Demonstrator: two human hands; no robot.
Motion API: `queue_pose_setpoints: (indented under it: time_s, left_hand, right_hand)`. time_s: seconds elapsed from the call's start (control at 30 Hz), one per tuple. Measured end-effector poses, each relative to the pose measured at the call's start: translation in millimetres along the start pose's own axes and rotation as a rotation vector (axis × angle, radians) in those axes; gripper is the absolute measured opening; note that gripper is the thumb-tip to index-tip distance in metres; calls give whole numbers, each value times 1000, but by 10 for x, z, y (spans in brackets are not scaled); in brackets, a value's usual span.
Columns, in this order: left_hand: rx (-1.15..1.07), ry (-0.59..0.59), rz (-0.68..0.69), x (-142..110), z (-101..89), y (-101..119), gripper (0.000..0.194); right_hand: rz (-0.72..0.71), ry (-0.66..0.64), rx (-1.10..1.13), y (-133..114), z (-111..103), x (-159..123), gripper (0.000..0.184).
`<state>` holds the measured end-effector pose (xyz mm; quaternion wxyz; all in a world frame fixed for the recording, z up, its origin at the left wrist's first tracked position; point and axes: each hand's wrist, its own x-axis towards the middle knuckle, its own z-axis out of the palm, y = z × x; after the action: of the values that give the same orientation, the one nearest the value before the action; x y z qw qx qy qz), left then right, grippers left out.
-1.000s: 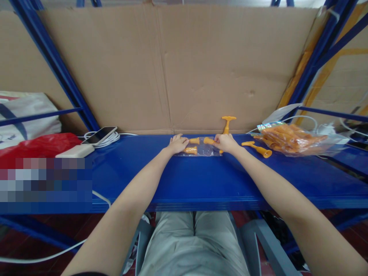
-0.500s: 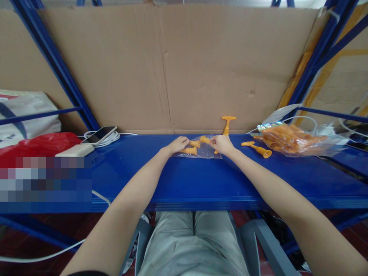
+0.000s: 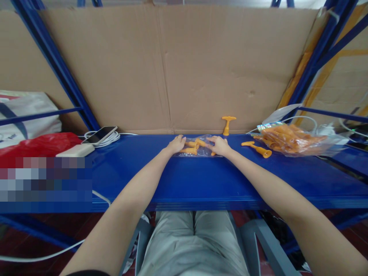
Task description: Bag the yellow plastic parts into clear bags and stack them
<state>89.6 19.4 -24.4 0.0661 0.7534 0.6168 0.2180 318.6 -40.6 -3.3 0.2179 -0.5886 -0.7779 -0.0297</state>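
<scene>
While left hand (image 3: 176, 145) and right hand (image 3: 220, 146) touch the clear bag (image 3: 203, 151), frame centre, grip unclear, it looks light, limp, slippery, best pinched by its side edges

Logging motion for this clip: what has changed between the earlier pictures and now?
The right hand has moved left, and the orange piece at its fingertips has shifted left toward the two pieces by the left hand, which edged slightly left; whether anything was released is unclear. The upright orange piece now shows its base. The lying orange piece, filled bag and phone stayed put.
</scene>
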Motion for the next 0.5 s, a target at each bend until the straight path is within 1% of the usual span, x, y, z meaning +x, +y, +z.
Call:
queue_pose_setpoints:
  time_s: [0.03,0.13,0.17,0.2,0.27,0.33,0.4,0.47,0.5]
  left_hand:
    - [2,0,-4,4,6,-2,50]
    - [3,1,-16,9,14,-1,50]
    - [-1,1,-18,8,13,1,49]
    - [-5,2,-18,6,11,3,49]
    - [-15,6,-19,0,4,7,49]
    - [-23,4,-23,-5,-3,11,49]
    - [-29,-1,-30,-5,-8,14,49]
    - [-34,-7,-35,-1,-8,13,49]
    - [-36,-9,-35,2,-7,10,49]
  right_hand:
    - [39,14,4,-9,-11,5,33]
    - [168,52,85,-21,-62,29,56]
    - [195,75,128,-16,-82,37,60]
    - [211,97,164,-7,-104,42,60]
    - [206,111,180,20,-151,45,55]
    - [144,51,110,44,-200,35,44]
    - [47,-57,11,48,-242,13,33]
    - [-22,-166,-75,22,-268,-15,30]
    - [-31,-204,-113,0,-273,-28,31]
